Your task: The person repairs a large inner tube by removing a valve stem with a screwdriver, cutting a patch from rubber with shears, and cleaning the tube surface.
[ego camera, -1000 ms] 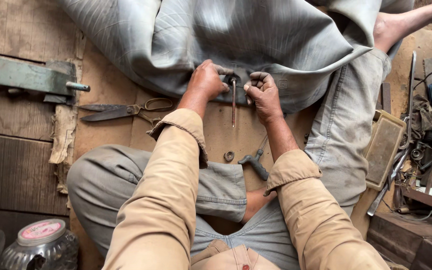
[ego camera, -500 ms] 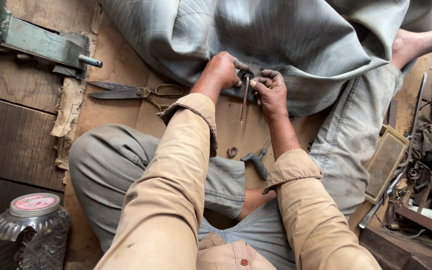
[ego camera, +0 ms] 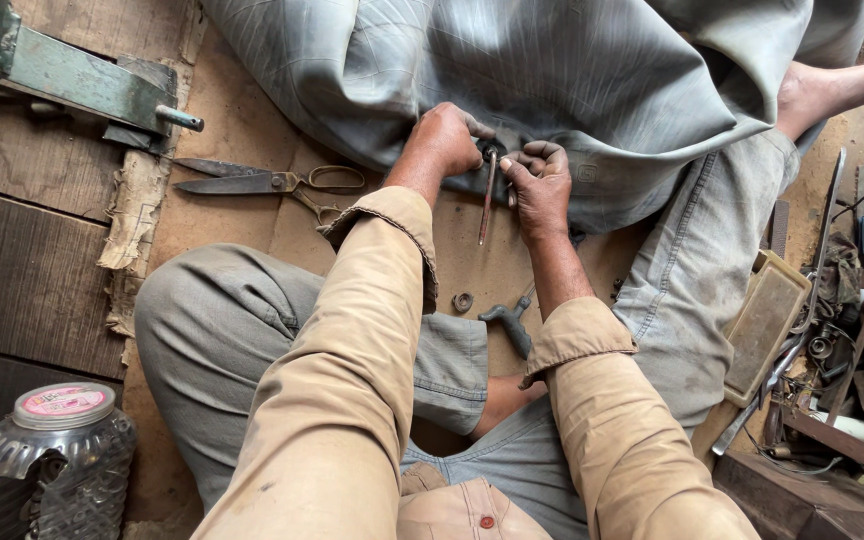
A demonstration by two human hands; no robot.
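Person is sitting cross-legged on the floor, both tan-sleeved forearms reaching forward and converging. Left hand (ego camera: 444, 140) is curled knuckles-up, fingers pressed together, gripping the edge of the large grey rubber sheet with fine ribbed lines (ego camera: 552, 70) that is lying just beyond both hands. Right hand (ego camera: 537, 185) is sitting just beside the left, nearly touching, fingers bent and pinching the top of a thin dark metal rod tool (ego camera: 487, 200); the rod is hanging down between the two hands, tip pointing back toward the body. Long rusty metal shears with looped handles (ego camera: 267, 182) are lying left of the left hand, apart from it. Small dark metal ring (ego camera: 463, 301) and grey-handled small tool (ego camera: 510, 322) are lying on the floor below the right wrist, between the forearms. Clear plastic jar with pink lid (ego camera: 57, 440) is standing well apart, near the left elbow.
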